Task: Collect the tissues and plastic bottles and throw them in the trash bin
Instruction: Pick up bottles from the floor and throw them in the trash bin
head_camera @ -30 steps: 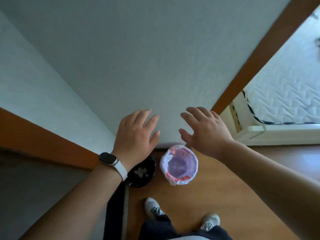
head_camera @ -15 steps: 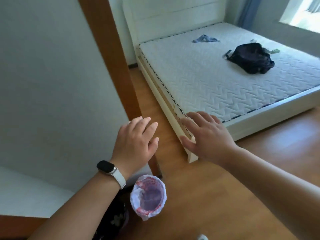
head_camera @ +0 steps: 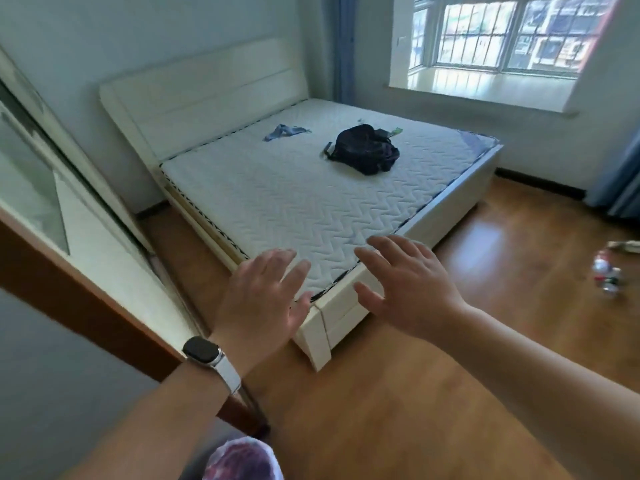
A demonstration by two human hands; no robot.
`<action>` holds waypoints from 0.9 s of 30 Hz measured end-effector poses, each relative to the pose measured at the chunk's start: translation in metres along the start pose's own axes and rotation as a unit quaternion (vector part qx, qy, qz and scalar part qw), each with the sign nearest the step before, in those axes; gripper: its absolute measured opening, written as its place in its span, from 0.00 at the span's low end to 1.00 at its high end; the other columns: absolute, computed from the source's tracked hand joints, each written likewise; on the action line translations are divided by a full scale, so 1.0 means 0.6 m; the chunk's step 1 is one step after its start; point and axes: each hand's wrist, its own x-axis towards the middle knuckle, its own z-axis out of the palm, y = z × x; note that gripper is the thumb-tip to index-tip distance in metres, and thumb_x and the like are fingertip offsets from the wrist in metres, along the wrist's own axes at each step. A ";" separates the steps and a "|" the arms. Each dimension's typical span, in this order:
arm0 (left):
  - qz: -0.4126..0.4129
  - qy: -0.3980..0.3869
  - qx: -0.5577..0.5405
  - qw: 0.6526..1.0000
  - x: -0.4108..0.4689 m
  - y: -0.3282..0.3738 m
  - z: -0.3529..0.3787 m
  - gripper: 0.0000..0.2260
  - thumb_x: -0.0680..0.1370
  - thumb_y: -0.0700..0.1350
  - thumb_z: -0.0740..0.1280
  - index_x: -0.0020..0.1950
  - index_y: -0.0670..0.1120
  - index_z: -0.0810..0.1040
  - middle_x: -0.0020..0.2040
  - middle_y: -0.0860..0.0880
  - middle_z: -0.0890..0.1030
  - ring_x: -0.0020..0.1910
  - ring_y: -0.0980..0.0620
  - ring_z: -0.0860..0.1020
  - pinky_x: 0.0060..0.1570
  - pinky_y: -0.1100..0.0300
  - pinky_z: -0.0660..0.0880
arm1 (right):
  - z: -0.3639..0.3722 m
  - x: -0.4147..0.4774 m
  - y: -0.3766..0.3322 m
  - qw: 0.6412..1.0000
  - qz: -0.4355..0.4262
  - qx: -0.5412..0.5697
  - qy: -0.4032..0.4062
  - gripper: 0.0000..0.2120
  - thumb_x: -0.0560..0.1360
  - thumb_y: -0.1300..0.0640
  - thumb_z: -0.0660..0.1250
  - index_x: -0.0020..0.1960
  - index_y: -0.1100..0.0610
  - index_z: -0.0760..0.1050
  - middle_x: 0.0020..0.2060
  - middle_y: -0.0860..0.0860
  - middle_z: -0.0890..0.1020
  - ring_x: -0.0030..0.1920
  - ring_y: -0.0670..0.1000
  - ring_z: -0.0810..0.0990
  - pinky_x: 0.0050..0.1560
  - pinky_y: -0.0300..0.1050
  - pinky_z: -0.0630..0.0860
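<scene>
Both hands are held out in front of the person, palms down, fingers straight and spread, and they hold nothing. The left hand [head_camera: 265, 299] and right hand [head_camera: 410, 289] are side by side with a clear gap btw. them, not touching each other or the bed. On the left wrist is a dark watch [head_camera: 202, 351] w/ a white strap. Seen past the hands is the foot corner of a white bed [head_camera: 332, 317], its quilted mattress [head_camera: 294, 206] bare. On the mattress lie a dark backpack [head_camera: 363, 150] and, nearer the headboard [head_camera: 207, 91], a small blue cloth [head_camera: 284, 131], the two well apart. The trash bin [head_camera: 242, 459] is at the bottom edge of the view, below the left forearm, on the wood floor [head_camera: 398, 393]. It stands upright, mouth up, lined w/ a white and pink bag, and only its top is visible. The plastic bottles [head_camera: 607, 275] are far to the right on the floor, well apart from bin and hands. They are clear w/ some red, approx. lying down, but too blurred to tell the long axis or which way the caps point. Just behind them is a pale flat thing [head_camera: 625, 245], maybe tissue; I cannot tell. A barred window [head_camera: 502, 32] is in the far wall, and a blue curtain [head_camera: 623, 181] is at the right edge.
</scene>
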 end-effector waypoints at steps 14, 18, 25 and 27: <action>0.141 0.019 -0.087 0.986 0.283 0.001 0.205 0.20 0.75 0.53 0.64 0.64 0.46 0.78 0.63 0.44 0.78 0.62 0.42 0.75 0.53 0.46 0.72 | 0.032 0.058 0.210 0.981 0.151 -0.120 -0.028 0.25 0.75 0.40 0.59 0.64 0.54 0.74 0.61 0.53 0.77 0.62 0.58 0.75 0.61 0.55 0.72; 0.173 0.025 -0.113 0.978 0.393 -0.028 0.262 0.19 0.75 0.53 0.64 0.64 0.47 0.78 0.63 0.44 0.78 0.62 0.42 0.75 0.53 0.47 0.72 | 0.052 0.128 0.263 0.970 0.184 -0.157 -0.027 0.24 0.74 0.40 0.60 0.64 0.54 0.74 0.61 0.53 0.77 0.62 0.57 0.75 0.60 0.54 0.72; 0.223 0.040 -0.164 0.960 0.553 -0.060 0.347 0.19 0.76 0.53 0.61 0.63 0.46 0.78 0.63 0.44 0.78 0.63 0.42 0.75 0.56 0.47 0.72 | 0.092 0.220 0.328 0.948 0.261 -0.180 -0.012 0.24 0.74 0.42 0.63 0.64 0.54 0.74 0.62 0.53 0.77 0.63 0.57 0.74 0.61 0.57 0.71; 0.233 0.030 -0.178 0.955 0.589 -0.053 0.366 0.20 0.77 0.54 0.61 0.64 0.46 0.78 0.64 0.44 0.78 0.64 0.43 0.74 0.57 0.47 0.72 | 0.096 0.226 0.344 0.942 0.281 -0.183 -0.015 0.23 0.74 0.42 0.63 0.64 0.54 0.75 0.62 0.54 0.77 0.63 0.57 0.74 0.61 0.58 0.72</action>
